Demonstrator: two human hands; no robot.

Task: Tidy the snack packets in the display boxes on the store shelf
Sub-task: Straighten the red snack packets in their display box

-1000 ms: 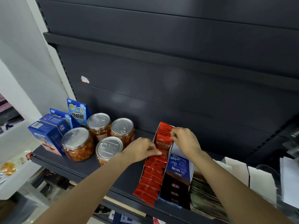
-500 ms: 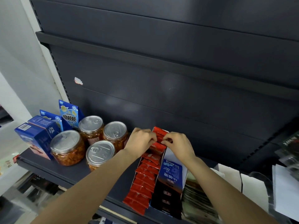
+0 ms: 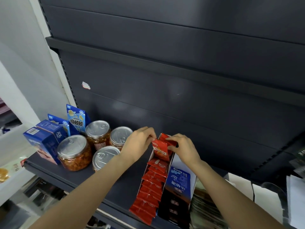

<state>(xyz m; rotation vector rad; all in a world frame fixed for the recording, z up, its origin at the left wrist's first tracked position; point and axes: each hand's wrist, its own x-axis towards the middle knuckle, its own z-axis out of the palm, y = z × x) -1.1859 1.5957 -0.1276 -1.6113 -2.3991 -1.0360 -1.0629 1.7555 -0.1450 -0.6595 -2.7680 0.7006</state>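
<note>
A long narrow display box (image 3: 149, 164) on the dark shelf (image 3: 105, 182) holds a row of red snack packets (image 3: 152, 189) overlapping toward the front edge. At its back end, a few red packets (image 3: 160, 148) stand upright. My left hand (image 3: 140, 142) pinches the left top corner of the upright packets. My right hand (image 3: 183, 147) grips them from the right side. To the right stands a blue and black display box (image 3: 177, 190) with dark packets inside.
Several clear jars with silver lids (image 3: 74, 151) stand left of my hands, with blue cartons (image 3: 44, 142) and blue packets (image 3: 76, 119) behind them. Stacked flat packets (image 3: 204, 210) and white boxes (image 3: 242, 187) lie at the right. An upper shelf edge (image 3: 165, 68) runs overhead.
Both hands have moved to the back end of the red packet box and closed on the rear packets, which now stand more upright. The camera view shifted slightly.
</note>
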